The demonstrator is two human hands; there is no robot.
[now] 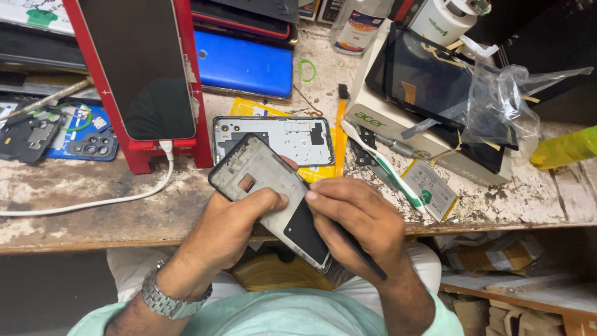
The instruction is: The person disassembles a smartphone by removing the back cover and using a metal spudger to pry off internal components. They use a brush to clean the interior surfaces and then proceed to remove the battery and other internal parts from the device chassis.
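Observation:
My left hand [227,233] grips a bare phone frame [264,186], grey with a black patch, tilted over the bench edge. My thumb lies across its middle. My right hand [354,221] holds a thin black tool [364,255] like a pen, with the fingertips pressed against the frame's right side. The tool's tip is hidden by my fingers. Another grey phone frame [286,137] lies flat on the bench just behind the one I hold.
A phone charges in a red stand [146,81] with a white cable [93,202]. A blue phone back [245,65], a battery [430,190], a white box [398,121] with a screen in plastic, a brush [341,118], bottles and phone parts crowd the worn wooden bench [93,224].

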